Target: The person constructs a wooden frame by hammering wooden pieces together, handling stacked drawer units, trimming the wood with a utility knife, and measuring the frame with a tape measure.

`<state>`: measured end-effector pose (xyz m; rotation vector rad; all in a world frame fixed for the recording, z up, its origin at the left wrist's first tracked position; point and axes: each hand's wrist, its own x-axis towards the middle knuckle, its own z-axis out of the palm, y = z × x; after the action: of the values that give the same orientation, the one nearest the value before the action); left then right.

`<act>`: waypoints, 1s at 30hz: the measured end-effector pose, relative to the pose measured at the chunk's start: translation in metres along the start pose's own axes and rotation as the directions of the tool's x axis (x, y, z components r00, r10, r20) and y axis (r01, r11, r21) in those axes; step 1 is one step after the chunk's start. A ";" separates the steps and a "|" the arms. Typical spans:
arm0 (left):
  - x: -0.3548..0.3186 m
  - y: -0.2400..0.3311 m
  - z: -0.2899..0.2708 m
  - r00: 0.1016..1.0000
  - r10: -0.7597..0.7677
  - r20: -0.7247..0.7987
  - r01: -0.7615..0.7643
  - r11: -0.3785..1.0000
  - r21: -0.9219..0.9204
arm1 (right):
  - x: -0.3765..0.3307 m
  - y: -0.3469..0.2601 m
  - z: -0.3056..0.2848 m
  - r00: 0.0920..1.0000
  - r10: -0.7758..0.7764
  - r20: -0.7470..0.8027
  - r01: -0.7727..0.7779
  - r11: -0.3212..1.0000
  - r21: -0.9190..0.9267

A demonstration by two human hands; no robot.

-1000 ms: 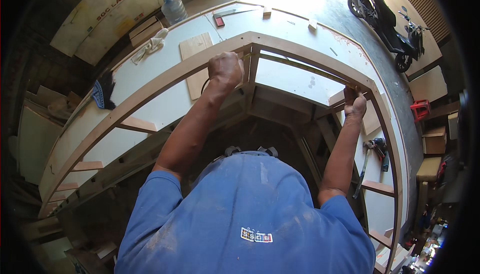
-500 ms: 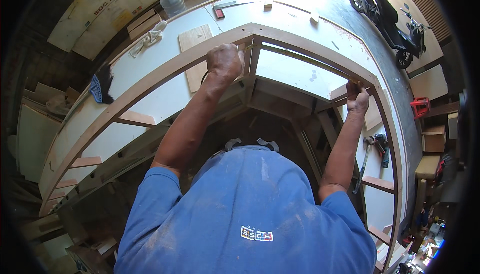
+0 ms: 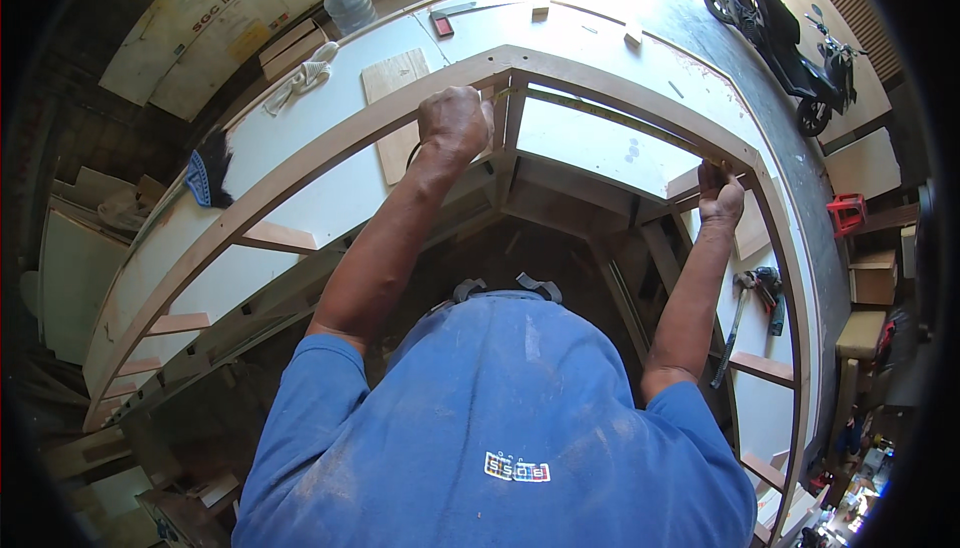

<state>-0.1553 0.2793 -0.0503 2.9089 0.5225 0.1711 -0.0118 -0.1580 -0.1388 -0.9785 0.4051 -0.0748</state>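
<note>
A yellow tape measure (image 3: 612,116) is drawn out along the inner side of a wooden frame rail (image 3: 640,103). My left hand (image 3: 455,123) is closed in a fist by the rail's middle joint, at one end of the blade; whatever part of the tape it grips is mostly hidden. At the right corner of the frame, my right hand (image 3: 720,193) has its fingers up against the underside of the rail, pinching the blade's other end. Beneath the rail lies a white panel surface (image 3: 590,143), with short wooden crosspieces (image 3: 275,237) joining the frame to it.
On the white surface lie a board (image 3: 390,78), a black-bristled brush (image 3: 210,173), a white glove (image 3: 305,78), a try square (image 3: 445,23), small wood blocks (image 3: 633,36), a hammer (image 3: 735,323) and a power tool (image 3: 770,298). Beyond stand a water jug (image 3: 348,8), a motorcycle (image 3: 775,38) and a red stool (image 3: 847,213).
The whole view has shifted very slightly. Both hands keep their places on the rail, with the tape still stretched between them.
</note>
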 end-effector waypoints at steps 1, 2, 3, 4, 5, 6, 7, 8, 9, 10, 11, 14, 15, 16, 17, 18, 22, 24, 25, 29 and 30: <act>0.000 0.000 0.000 1.000 -0.001 0.004 0.001 1.000 0.002 | 0.001 0.000 0.000 1.000 -0.003 -0.005 0.003 1.000 0.009; 0.000 0.000 -0.001 1.000 -0.002 0.003 0.002 1.000 0.003 | 0.001 0.000 0.000 1.000 -0.006 -0.010 0.006 1.000 0.018; 0.001 0.000 -0.001 1.000 0.000 -0.003 0.000 1.000 0.000 | 0.002 0.000 0.001 1.000 -0.005 -0.009 0.005 1.000 0.018; 0.001 0.001 -0.001 1.000 0.005 -0.007 -0.005 1.000 -0.004 | 0.004 0.000 0.000 1.000 -0.003 -0.012 0.003 1.000 0.015; 0.001 0.002 -0.001 1.000 0.007 -0.007 -0.007 1.000 -0.004 | 0.005 0.000 0.000 1.000 -0.001 -0.016 0.002 1.000 0.012; 0.002 0.003 -0.001 1.000 0.006 -0.006 -0.006 1.000 0.002 | 0.007 -0.002 -0.002 1.000 -0.004 -0.018 0.004 1.000 0.013; 0.003 0.003 0.001 1.000 0.008 -0.002 -0.008 1.000 0.009 | 0.006 -0.002 -0.003 1.000 -0.003 -0.009 0.003 1.000 0.005; 0.004 0.003 0.003 1.000 0.016 0.000 -0.016 1.000 0.007 | 0.005 -0.003 -0.004 1.000 -0.004 -0.001 0.004 1.000 -0.002; 0.004 0.001 0.005 1.000 0.022 -0.009 -0.022 1.000 0.021 | 0.005 -0.002 -0.005 1.000 -0.011 -0.011 0.011 1.000 0.000; 0.006 0.003 0.010 0.999 0.041 -0.016 -0.041 0.999 0.028 | 0.008 -0.001 -0.013 1.000 0.017 0.006 -0.017 1.000 0.025; 0.007 -0.004 0.023 0.996 0.047 -0.070 -0.044 0.998 0.054 | 0.014 0.001 -0.019 0.999 0.042 0.028 -0.043 0.998 0.051; -0.002 -0.025 0.046 0.994 -0.014 0.108 0.008 0.999 0.050 | 0.015 0.039 -0.027 0.996 0.081 -0.049 -0.080 0.997 0.022; -0.009 -0.030 0.052 0.984 -0.082 0.155 0.070 0.994 0.081 | 0.005 0.053 -0.023 0.998 0.065 0.006 -0.065 0.998 -0.006; -0.013 -0.036 0.067 0.981 -0.077 0.178 0.057 0.992 0.116 | 0.005 0.065 -0.031 0.991 0.129 -0.028 -0.128 0.991 0.024; -0.020 -0.039 0.075 0.978 -0.051 0.201 0.023 0.990 0.140 | 0.002 0.078 -0.037 0.985 0.169 -0.042 -0.170 0.985 -0.012; -0.024 -0.033 0.081 0.976 -0.034 0.215 0.005 0.991 0.137 | 0.007 0.089 -0.052 0.973 0.202 -0.112 -0.207 0.978 -0.037; -0.028 -0.047 0.126 0.980 0.024 0.196 -0.050 0.990 0.133 | 0.007 0.123 -0.064 0.947 0.249 -0.204 -0.263 0.964 -0.043; -0.023 -0.049 0.142 0.977 -0.035 0.208 0.012 0.994 0.109 | 0.012 0.136 -0.071 0.943 0.260 -0.206 -0.283 0.955 -0.089; -0.021 -0.047 0.146 0.974 -0.033 0.223 0.008 0.993 0.114 | 0.013 0.140 -0.072 0.938 0.268 -0.218 -0.292 0.952 -0.087; -0.011 -0.037 0.155 0.968 -0.043 0.246 0.010 0.991 0.134 | 0.025 0.147 -0.077 0.931 0.277 -0.237 -0.304 0.949 -0.088; -0.009 -0.033 0.156 0.966 -0.030 0.258 -0.003 0.992 0.128 | 0.027 0.148 -0.080 0.927 0.268 -0.261 -0.300 0.950 -0.090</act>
<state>-0.1523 0.2823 -0.2099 2.9844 0.5252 -0.2522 -0.0339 -0.1447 -0.3070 -1.0317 0.7861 0.0960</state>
